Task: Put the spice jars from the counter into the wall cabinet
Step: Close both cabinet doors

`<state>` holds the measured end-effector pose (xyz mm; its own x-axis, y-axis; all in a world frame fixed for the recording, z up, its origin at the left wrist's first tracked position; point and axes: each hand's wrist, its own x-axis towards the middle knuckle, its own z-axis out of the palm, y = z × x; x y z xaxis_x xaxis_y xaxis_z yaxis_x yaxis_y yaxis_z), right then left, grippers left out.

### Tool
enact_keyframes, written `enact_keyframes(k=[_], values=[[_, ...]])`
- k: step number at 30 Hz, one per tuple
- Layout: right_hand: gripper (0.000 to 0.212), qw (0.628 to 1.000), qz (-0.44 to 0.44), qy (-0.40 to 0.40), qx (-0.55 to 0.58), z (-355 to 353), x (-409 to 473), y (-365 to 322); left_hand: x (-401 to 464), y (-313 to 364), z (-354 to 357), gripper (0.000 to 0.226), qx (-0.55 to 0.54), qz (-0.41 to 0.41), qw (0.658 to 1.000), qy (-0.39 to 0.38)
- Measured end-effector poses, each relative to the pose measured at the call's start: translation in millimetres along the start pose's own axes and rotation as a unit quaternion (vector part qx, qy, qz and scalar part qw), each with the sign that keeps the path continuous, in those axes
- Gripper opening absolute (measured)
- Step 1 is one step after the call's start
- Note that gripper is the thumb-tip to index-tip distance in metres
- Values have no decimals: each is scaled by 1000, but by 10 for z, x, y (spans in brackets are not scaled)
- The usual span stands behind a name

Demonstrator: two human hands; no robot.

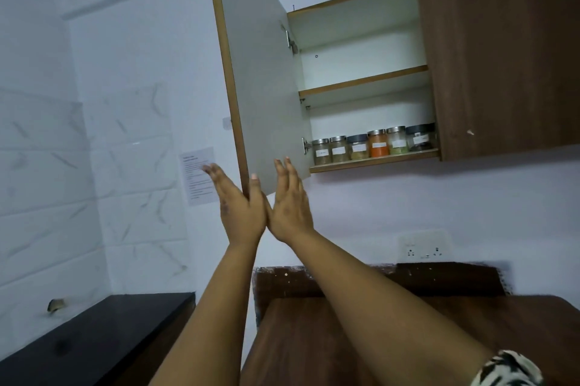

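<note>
Wall cabinet (364, 40): up and to the right of your hands; its right half is covered by a shut brown door (502, 49), so you cannot see what lies behind it; the top of the upper shelf space is partly cut by the frame's slant

Open door (260, 77): the left one, swung out toward you, its long axis running up and down, its lower corner sitting right between your two hands; its top runs out of the picture

Counter (345, 338): brown wood, below your forearms, much of it hidden by your arms

Left hand (240, 206): fingers straight and spread on the outer side of the door's lower edge, thumb up along the edge; nothing clasped

Right hand (290, 206): flat with fingers straight against the door's inner face, just right of the edge; nothing clasped; the two hands touch at the heels

Spice jars (375, 147): six in a row on the bottom shelf, upright, lids up, just right of your right fingertips; the row runs left to right along the shelf front; labels too small to read

Paper sheet (197, 175): on the wall behind your left fingers, print blurred
</note>
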<state>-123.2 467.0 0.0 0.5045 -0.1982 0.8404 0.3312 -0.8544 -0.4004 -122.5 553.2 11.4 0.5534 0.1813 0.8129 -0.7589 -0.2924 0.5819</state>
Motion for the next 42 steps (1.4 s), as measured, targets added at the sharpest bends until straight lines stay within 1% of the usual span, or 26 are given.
enact_keyframes(k=[1,2,4,5,7,9,12,15,17,19,23,27,30,33,36,40,42], values=[[71,999,4,-10,34,49,17,-72,43,-11,-15,60,-65,-56,996,-33],[70,998,7,-19,67,77,34,-128,74,-23,-22,52,-117,-93,988,-49],[66,994,2,-29,109,79,62,-182,103,-30,-32,38,-184,-115,975,-36],[64,994,-7,-24,108,54,65,-185,99,-18,-30,34,-210,-122,970,-27],[61,996,-25,8,83,-29,61,-145,68,28,25,30,-249,-119,961,-26],[58,997,-24,42,66,-164,47,-31,4,107,153,27,-289,-107,951,-41],[57,996,-43,67,30,-481,32,269,-114,221,473,18,-369,-104,921,-72],[55,992,-81,94,-16,-901,16,632,-237,381,855,11,-392,-77,910,-109],[52,988,-84,116,-52,-1150,9,900,-317,505,1134,13,-361,-20,923,-136],[49,986,-64,132,-74,-1344,14,1180,-390,611,1416,20,-312,55,933,-169],[49,986,-11,143,-88,-1626,121,1792,-510,700,2121,35,-207,183,933,-231],[50,983,11,147,-111,-1907,362,2536,-600,684,3010,43,-103,260,929,-244],[50,976,9,138,-170,-2083,585,3189,-605,603,3768,49,-38,303,925,-226],[53,963,-6,112,-244,-2202,838,3791,-608,538,4421,52,11,319,929,-185],[55,954,-22,94,-285,-2252,1086,4316,-611,447,4982,63,69,336,927,-149],[57,943,-33,69,-323,-2244,1349,4821,-490,321,5436,70,140,331,922,-142],[64,934,-29,60,-351,-2250,1469,5067,-440,286,5588,72,166,329,920,-133]])
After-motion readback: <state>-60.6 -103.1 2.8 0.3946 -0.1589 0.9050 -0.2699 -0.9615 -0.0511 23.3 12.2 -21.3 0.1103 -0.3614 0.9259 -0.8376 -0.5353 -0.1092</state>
